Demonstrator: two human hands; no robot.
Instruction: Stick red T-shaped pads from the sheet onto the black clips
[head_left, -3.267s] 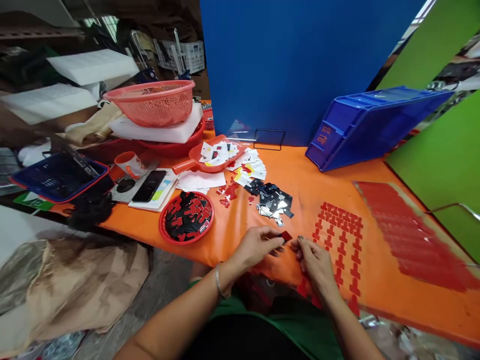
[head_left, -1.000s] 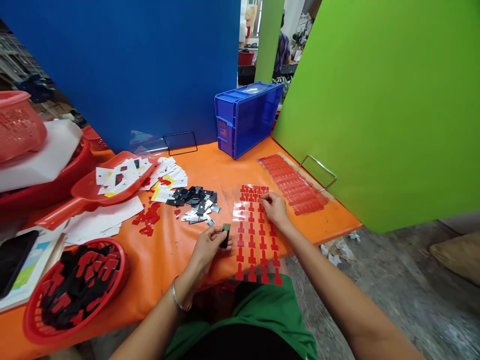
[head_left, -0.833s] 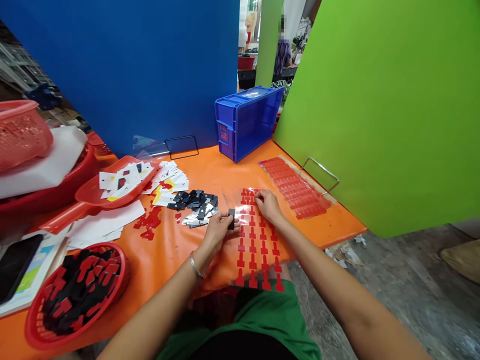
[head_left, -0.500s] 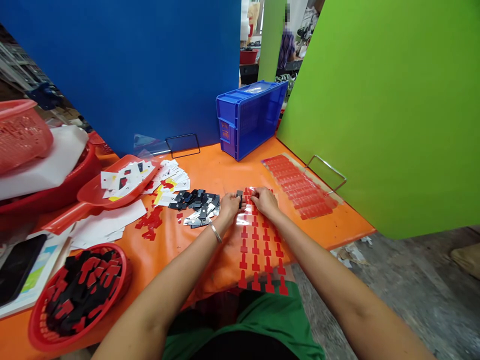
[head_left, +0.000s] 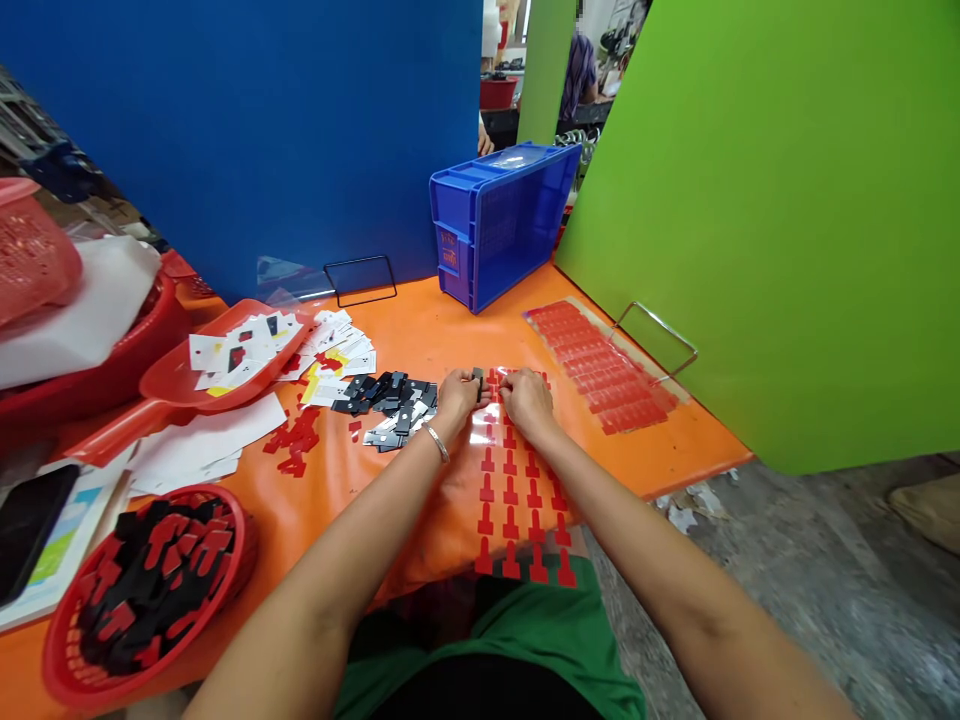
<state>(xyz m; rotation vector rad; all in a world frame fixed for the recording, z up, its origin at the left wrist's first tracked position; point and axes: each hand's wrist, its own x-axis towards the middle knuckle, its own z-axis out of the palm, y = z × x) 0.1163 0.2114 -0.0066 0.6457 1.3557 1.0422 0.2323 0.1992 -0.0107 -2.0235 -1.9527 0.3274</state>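
Note:
A clear sheet with rows of red T-shaped stickers (head_left: 511, 522) lies in front of me, its near end hanging past the table edge onto my lap. At the sheet's far left part, my left hand (head_left: 457, 398) is closed around a small flat black piece (head_left: 478, 380). Beside it, my right hand (head_left: 529, 400) is bent over the sheet, thumb and fingertips pinched at a red sticker; the fingers partly hide the contact. Just left of my left hand lies a pile of black flat pieces (head_left: 391, 395). Loose red pieces (head_left: 296, 437) lie farther left.
A red basket (head_left: 244, 560) of black and red pieces stands at near left. Behind it are a phone (head_left: 34, 530) and a red scoop (head_left: 169, 380) holding cards. A blue crate (head_left: 454, 205) stands at the back. Another red sheet (head_left: 604, 370) lies right, by the green panel (head_left: 787, 220).
The view has shifted slightly. Both hands stay at the far part of the sheet, the right one curled a little more. A hand of another person now shows behind the blue crate.

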